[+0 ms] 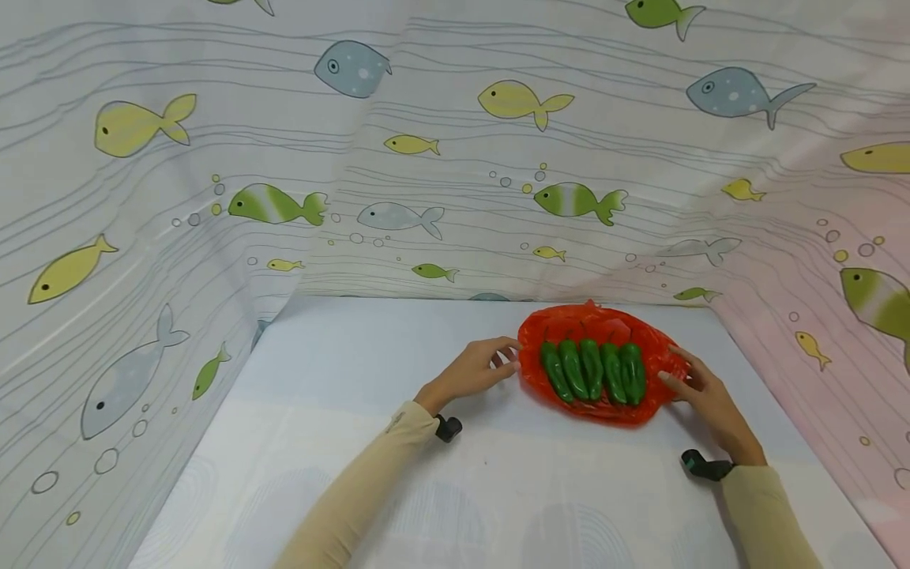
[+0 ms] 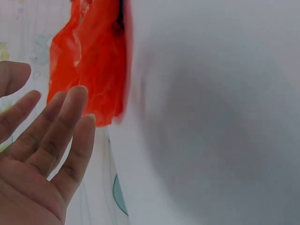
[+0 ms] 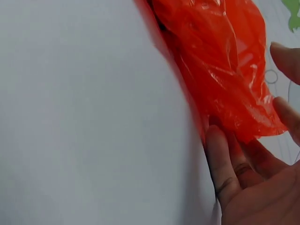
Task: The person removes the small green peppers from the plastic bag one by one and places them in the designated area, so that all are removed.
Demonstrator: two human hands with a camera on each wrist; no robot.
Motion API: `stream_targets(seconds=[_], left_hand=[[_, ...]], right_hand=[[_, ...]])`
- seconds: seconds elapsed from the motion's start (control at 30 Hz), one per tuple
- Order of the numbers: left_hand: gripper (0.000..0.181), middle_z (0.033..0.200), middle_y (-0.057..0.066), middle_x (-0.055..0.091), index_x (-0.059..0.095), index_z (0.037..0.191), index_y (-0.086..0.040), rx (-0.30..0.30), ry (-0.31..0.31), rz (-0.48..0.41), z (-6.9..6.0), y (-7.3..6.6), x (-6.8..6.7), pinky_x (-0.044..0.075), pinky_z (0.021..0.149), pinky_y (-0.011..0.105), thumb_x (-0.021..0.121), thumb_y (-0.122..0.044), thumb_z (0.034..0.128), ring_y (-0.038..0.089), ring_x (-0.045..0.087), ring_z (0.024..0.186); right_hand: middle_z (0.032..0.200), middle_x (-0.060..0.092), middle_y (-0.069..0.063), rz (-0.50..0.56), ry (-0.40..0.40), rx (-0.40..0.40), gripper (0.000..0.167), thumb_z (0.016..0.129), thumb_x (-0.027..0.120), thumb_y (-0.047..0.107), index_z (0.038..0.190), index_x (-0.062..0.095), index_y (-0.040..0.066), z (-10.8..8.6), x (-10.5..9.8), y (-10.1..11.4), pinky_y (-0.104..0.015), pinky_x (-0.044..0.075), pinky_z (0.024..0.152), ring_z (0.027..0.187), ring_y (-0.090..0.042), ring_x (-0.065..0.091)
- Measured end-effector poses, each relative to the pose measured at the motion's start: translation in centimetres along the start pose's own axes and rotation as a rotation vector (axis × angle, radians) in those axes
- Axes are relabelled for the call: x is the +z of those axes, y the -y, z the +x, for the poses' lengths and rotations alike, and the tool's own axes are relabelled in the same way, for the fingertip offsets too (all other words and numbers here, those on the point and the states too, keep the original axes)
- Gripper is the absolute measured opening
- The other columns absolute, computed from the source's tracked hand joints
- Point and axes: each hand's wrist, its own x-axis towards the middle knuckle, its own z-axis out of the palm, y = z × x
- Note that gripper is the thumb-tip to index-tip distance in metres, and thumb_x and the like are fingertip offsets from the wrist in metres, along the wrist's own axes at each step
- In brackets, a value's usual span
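Observation:
Several green chili peppers (image 1: 592, 370) lie side by side on a spread red plastic bag (image 1: 529, 366), stems pointing away from me. My left hand (image 1: 475, 369) is at the bag's left edge, its fingers loosely bent and spread; in the left wrist view the fingertips (image 2: 80, 96) come up close to the red plastic and pinch nothing. At the bag's right end is my right hand (image 1: 707, 399). Seen from the right wrist, some fingers (image 3: 220, 161) reach behind or under the bag's edge, while the thumb stands apart from the plastic.
A white table (image 1: 370, 348) carries the bag near its back right. Fish-patterned curtains (image 1: 441, 182) hang behind the table and along both sides. Each wrist wears a small black camera, such as the black device (image 1: 448, 429) on the left one.

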Motion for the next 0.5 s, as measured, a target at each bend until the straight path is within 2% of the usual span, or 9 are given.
stream_targets(seconds=[0.07, 0.17, 0.2, 0.27, 0.3, 0.37, 0.43, 0.5], left_hand=[[0.038, 0.115, -0.001, 0.068, 0.06, 0.139, -0.008, 0.011, 0.007, -0.002, 0.4, -0.1, 0.1, 0.055, 0.077, 0.024, 0.063, -0.023, 0.1043, 0.01, 0.063, 0.092], [0.038, 0.112, -0.002, 0.068, 0.061, 0.138, -0.007, 0.025, 0.017, -0.011, 1.0, -0.2, 0.3, 0.055, 0.076, 0.024, 0.063, -0.025, 0.1045, 0.01, 0.063, 0.091], [0.037, 0.111, -0.003, 0.068, 0.061, 0.137, -0.007, 0.028, 0.019, -0.012, 1.2, -0.3, 0.4, 0.055, 0.076, 0.024, 0.063, -0.025, 0.1045, 0.01, 0.063, 0.09], [0.038, 0.109, -0.003, 0.068, 0.061, 0.137, -0.007, 0.034, 0.022, -0.019, 1.5, -0.6, 0.6, 0.054, 0.075, 0.024, 0.062, -0.025, 0.1046, 0.011, 0.063, 0.089], [0.038, 0.109, -0.003, 0.067, 0.06, 0.138, -0.007, 0.035, 0.023, -0.021, 1.7, -0.7, 0.8, 0.054, 0.075, 0.024, 0.062, -0.026, 0.1046, 0.011, 0.063, 0.089], [0.039, 0.109, -0.003, 0.067, 0.06, 0.138, -0.007, 0.039, 0.024, -0.019, 2.1, -0.9, 1.0, 0.054, 0.075, 0.024, 0.062, -0.026, 0.1047, 0.01, 0.062, 0.089], [0.04, 0.11, -0.003, 0.068, 0.06, 0.139, -0.006, 0.044, 0.023, -0.016, 2.6, -1.1, 1.2, 0.053, 0.076, 0.023, 0.061, -0.026, 0.1046, 0.01, 0.061, 0.089], [0.04, 0.11, -0.004, 0.068, 0.06, 0.139, -0.006, 0.048, 0.019, -0.013, 3.0, -1.3, 1.4, 0.052, 0.077, 0.023, 0.061, -0.027, 0.1045, 0.009, 0.06, 0.089]], right_hand=[[0.16, 0.032, -0.026, 0.025, 0.01, 0.003, 0.077, 0.105, 0.055, 0.048, 0.167, 0.013, 0.027, 0.1, -0.2, -0.3, -0.039, 0.051, 0.094, 0.121, -0.023, 0.052], [0.158, 0.035, -0.026, 0.04, 0.025, 0.019, 0.077, 0.105, 0.055, 0.049, 0.167, 0.013, 0.03, 0.3, -0.4, -0.4, -0.034, 0.051, 0.092, 0.116, -0.017, 0.053], [0.159, 0.034, -0.026, 0.053, 0.03, 0.025, 0.077, 0.105, 0.055, 0.05, 0.166, 0.013, 0.031, 0.4, -0.4, -0.5, -0.037, 0.051, 0.095, 0.118, -0.018, 0.052], [0.16, 0.032, -0.026, 0.072, 0.041, 0.036, 0.077, 0.104, 0.056, 0.05, 0.166, 0.013, 0.034, 0.4, -0.4, -0.5, -0.053, 0.045, 0.105, 0.126, -0.028, 0.047], [0.161, 0.03, -0.027, 0.082, 0.044, 0.044, 0.078, 0.104, 0.057, 0.05, 0.166, 0.012, 0.036, 0.5, -0.4, -0.5, -0.063, 0.039, 0.107, 0.131, -0.035, 0.043], [0.164, 0.023, -0.027, 0.115, 0.051, 0.054, 0.079, 0.103, 0.059, 0.049, 0.166, 0.012, 0.037, 0.6, -0.3, -0.6, -0.073, 0.026, 0.111, 0.141, -0.045, 0.032], [0.166, 0.017, -0.027, 0.141, 0.055, 0.054, 0.08, 0.102, 0.062, 0.047, 0.166, 0.013, 0.037, 0.7, -0.3, -0.7, -0.078, 0.018, 0.11, 0.146, -0.051, 0.022], [0.168, 0.013, -0.024, 0.154, 0.053, 0.047, 0.081, 0.102, 0.064, 0.045, 0.165, 0.015, 0.037, 0.8, -0.3, -0.8, -0.078, 0.015, 0.111, 0.148, -0.05, 0.017]])
